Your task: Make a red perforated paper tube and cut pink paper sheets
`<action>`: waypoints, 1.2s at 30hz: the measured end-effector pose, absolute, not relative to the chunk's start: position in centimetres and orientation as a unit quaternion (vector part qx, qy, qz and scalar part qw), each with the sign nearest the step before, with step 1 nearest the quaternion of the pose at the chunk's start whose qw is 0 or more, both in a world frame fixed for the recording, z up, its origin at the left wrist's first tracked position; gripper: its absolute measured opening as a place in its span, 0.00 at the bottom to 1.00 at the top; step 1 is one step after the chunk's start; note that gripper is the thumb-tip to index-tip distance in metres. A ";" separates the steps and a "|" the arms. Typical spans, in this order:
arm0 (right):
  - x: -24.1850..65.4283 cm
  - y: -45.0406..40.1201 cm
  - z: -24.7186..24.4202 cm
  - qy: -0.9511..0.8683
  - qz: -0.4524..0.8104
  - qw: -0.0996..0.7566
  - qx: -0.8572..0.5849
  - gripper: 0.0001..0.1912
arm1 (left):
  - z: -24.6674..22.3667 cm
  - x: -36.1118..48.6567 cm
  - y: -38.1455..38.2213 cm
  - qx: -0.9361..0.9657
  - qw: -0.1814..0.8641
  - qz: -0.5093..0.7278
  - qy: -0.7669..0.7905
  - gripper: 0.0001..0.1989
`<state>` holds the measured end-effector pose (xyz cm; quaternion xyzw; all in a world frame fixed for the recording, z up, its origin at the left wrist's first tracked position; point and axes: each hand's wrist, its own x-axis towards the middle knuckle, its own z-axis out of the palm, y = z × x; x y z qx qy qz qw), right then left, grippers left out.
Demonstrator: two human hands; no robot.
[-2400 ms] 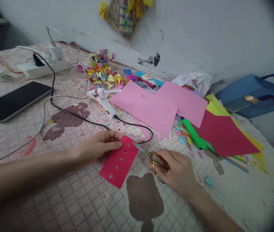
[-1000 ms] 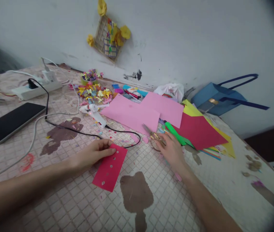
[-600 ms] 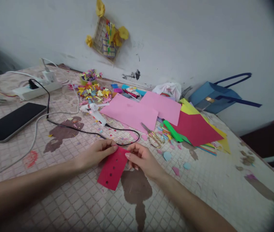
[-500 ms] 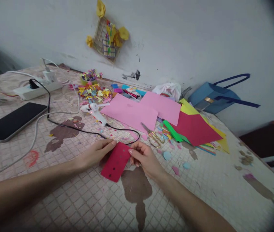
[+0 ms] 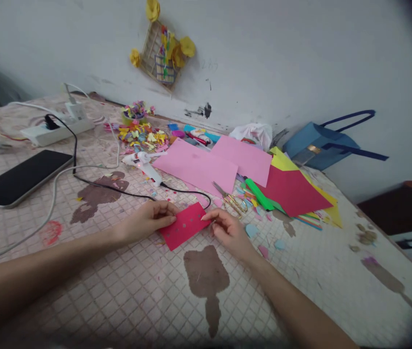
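Left hand (image 5: 158, 216) pinches red holed card (image 5: 185, 229); right hand (image 5: 229, 231) grips its right end; gold-handled scissors (image 5: 232, 200) near.

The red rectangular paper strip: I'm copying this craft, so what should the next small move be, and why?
Probably turn the red rectangular paper strip slightly so its row of small round holes sits level: the row slants up to the right, the left hand pinches the strip's upper edge, the right hand touches its right end, and the gold-handled metal scissors lie unheld.
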<state>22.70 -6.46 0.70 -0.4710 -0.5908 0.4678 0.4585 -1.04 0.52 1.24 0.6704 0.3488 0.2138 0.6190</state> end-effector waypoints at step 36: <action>21.9 -7.8 0.7 -0.680 0.436 0.399 -0.434 0.13 | 0.5 -1.1 -0.7 0.642 0.689 0.159 0.296 0.21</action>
